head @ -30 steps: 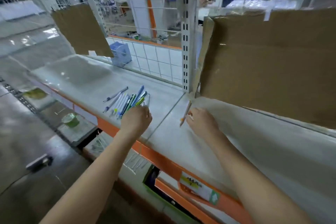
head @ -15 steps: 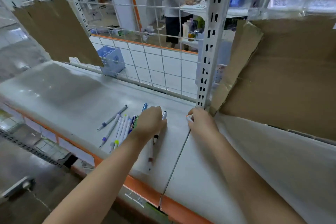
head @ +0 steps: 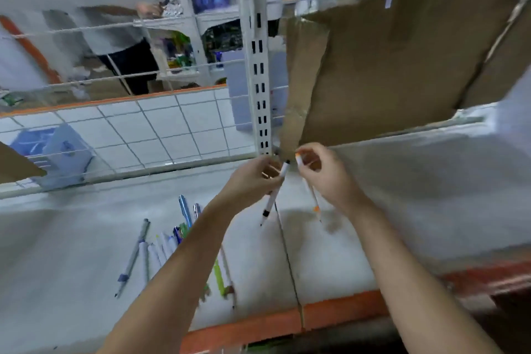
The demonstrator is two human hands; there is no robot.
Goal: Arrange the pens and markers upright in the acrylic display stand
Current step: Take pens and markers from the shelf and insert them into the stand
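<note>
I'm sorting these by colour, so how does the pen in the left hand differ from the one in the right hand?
The left hand grips a white pen with black trim; the right hand grips a white pen with orange trim. The black-trimmed pen leans down and to the left, while the orange-trimmed one leans down and to the right, so their top ends nearly meet. Both are slim, held off the shelf with tips pointing down.

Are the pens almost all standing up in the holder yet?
Not yet. No pen shows in the blue stand at the back left. The left hand holds a black-tipped pen, the right hand an orange-tipped pen. The pile of pens lies flat on the shelf.
</note>
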